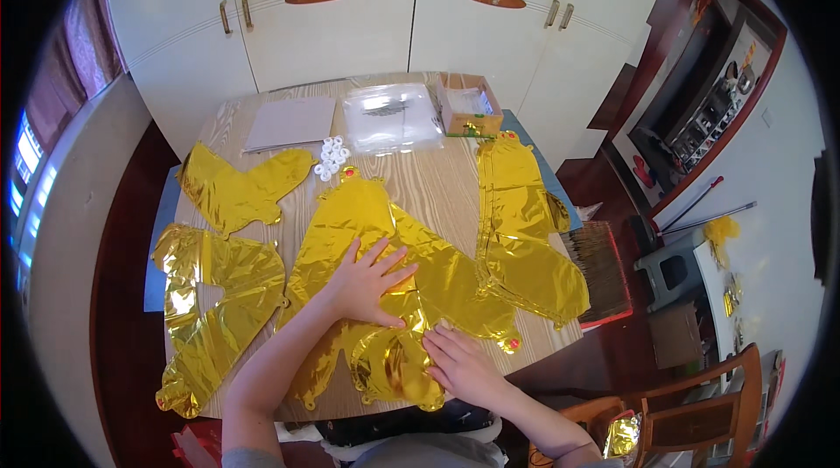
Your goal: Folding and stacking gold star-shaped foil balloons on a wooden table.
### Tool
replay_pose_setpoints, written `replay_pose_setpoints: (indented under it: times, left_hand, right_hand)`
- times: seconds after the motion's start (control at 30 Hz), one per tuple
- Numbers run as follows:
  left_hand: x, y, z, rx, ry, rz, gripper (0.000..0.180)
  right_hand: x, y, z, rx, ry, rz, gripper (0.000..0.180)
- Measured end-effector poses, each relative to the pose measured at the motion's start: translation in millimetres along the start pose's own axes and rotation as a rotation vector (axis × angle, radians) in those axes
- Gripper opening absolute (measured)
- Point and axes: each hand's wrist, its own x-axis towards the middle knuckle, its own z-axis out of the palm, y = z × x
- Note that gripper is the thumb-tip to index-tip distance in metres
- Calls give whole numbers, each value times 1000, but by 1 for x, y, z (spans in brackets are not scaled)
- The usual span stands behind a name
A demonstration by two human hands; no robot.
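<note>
A flat, uninflated gold foil balloon (354, 219) lies in front of me, its near part folded over and crinkled. My left hand (367, 284) presses on its middle, palm down with the fingers spread. Close by on the right, my right hand (459, 365) has its fingers together at the edge of the folded foil, gripping it near the table's front. The fingertips are partly hidden against the foil. More flat gold foil balloons surround this one: one at the far left (241, 188), one at the near left (223, 293), and one along the right side (516, 223).
On the wooden table's (437, 179) far side are a grey-white sheet stack (289, 124), a clear plastic packet (394, 118), a cardboard box (470, 109) and several small white rolls (331, 157). A wooden chair (700, 415) stands at the near right, a grey stool (672, 268) beyond it.
</note>
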Motion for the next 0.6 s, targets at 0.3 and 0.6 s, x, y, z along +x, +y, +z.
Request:
replay_pose_setpoints:
  times: [0.3, 0.6]
  left_hand:
    - [0, 0, -1, 11, -11, 8, 105]
    - [0, 1, -3, 15, -47, 12, 107]
  right_hand:
    - [13, 12, -15, -180, -161, -77, 70]
    - [41, 24, -27, -215, -366, -97, 109]
